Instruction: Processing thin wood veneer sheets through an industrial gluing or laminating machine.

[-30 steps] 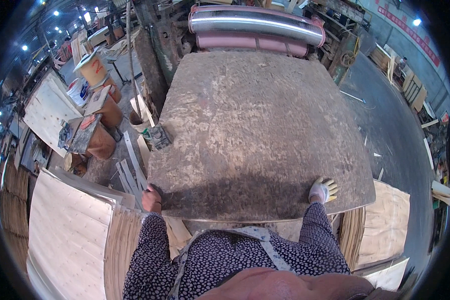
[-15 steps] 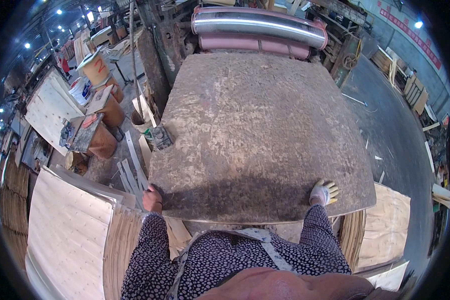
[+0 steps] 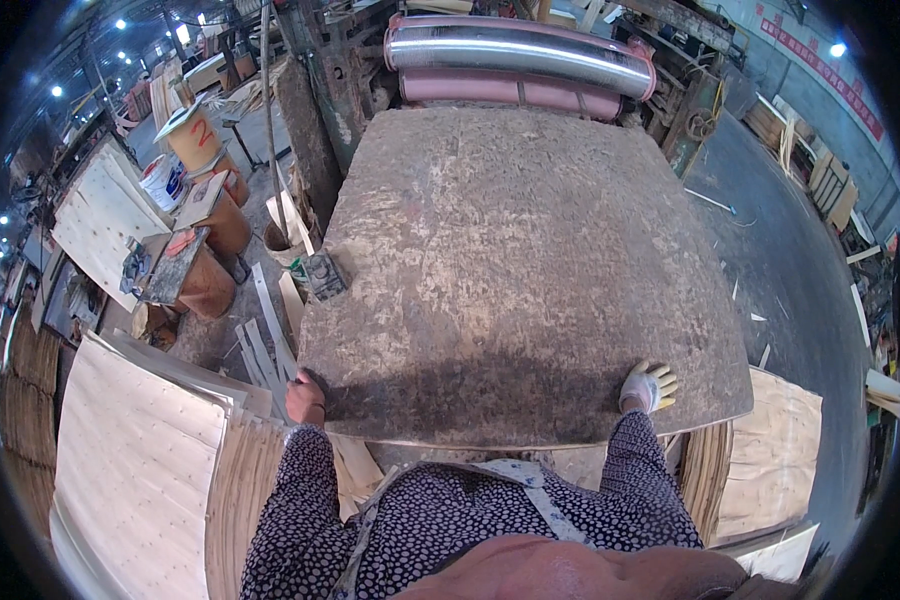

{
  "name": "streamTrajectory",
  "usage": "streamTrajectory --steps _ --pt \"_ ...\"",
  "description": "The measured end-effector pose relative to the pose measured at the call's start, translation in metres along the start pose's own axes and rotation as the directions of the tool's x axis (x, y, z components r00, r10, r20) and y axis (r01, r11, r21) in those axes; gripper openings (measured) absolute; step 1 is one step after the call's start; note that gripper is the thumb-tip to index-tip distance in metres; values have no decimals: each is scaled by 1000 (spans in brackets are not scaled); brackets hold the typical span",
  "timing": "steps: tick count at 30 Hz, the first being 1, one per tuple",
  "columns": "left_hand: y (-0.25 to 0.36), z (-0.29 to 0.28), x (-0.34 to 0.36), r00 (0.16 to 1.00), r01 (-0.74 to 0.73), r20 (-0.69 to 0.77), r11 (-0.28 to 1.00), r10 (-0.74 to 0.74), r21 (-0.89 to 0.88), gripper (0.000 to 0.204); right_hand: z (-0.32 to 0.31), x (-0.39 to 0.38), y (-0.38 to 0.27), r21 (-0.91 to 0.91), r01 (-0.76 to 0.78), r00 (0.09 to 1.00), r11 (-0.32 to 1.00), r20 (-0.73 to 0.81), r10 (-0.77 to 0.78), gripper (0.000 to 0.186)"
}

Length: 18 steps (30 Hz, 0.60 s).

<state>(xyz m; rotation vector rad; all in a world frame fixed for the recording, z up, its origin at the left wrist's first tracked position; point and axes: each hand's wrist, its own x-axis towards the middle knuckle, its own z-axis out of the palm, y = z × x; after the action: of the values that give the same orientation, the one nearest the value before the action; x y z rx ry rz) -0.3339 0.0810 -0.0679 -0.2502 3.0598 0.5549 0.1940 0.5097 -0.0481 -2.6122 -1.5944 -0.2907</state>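
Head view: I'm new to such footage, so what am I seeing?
There is no robot here: a wide, head-worn fisheye camera looks down, so straight edges bend. The bare left hand curls at the near left corner of a broad, worn brown surface; whether it grips anything is unclear. The gloved right hand lies spread on the near right part. A dark patch crosses the near side. Beyond, a silver roller sits above a pink roller. Wood sheets are stacked on both sides.

Left grip (image 3: 305, 398) bare, curled at surface's (image 3: 515, 270) near-left corner; right grip (image 3: 649, 387) gloved, fingers spread, near near-right corner. Silver roller (image 3: 518, 50) past far edge.
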Motion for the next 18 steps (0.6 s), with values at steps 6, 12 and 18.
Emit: streamTrajectory --steps 6,12,18 --pt "3 -3 -2 1000 1 -6 1000 -1 -19 64 1 0 1 13 -9 1000 1000 -8 10 70" --pt "2 1 2 1000 16 -7 1000 -16 -21 64 -1 -3 0 24 -6 1000 1000 -4 6 70" --pt "0 1 2 1000 23 -9 1000 -23 -4 64 1 -4 2 16 6 1000 1000 -7 -6 71"
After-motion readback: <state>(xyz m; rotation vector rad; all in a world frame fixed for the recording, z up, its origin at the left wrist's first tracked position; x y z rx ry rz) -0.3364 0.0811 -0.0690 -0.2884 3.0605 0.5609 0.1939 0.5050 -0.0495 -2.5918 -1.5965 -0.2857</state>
